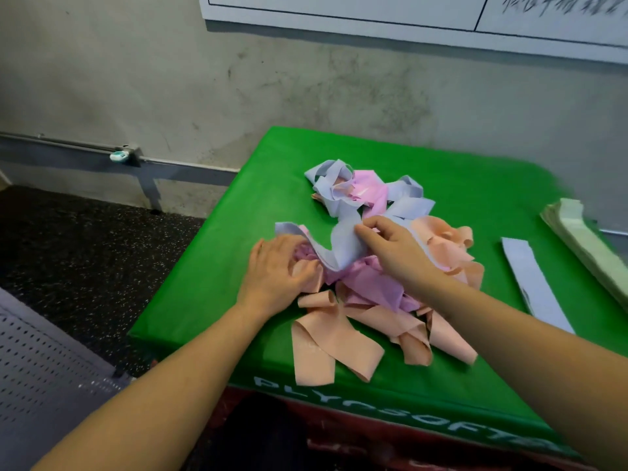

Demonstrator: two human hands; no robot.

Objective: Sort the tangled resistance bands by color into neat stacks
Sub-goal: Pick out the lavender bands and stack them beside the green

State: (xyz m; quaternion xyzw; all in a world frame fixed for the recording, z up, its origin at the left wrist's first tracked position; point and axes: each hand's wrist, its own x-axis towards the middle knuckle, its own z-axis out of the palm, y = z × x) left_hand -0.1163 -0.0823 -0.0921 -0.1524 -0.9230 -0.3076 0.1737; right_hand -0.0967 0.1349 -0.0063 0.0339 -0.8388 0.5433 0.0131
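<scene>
A tangled heap of resistance bands lies in the middle of the green padded box (210, 266). It mixes lavender-blue bands (343, 243), pink bands (370, 283) and peach bands (333, 345). My right hand (394, 249) pinches a lavender-blue band at the top of the heap with thumb and fingers. My left hand (275, 270) presses into the left side of the heap, its fingertips curled into the pink and peach bands. One flat lavender-blue band (533, 283) lies apart to the right. A pale green stack (584, 246) sits at the box's right edge.
The box stands against a stained grey wall (306, 79) with a whiteboard (407, 11) above. Dark speckled floor (85, 239) lies to the left, along with a perforated grey surface (40, 362) at the lower left. A metal rail (102, 151) runs along the wall base.
</scene>
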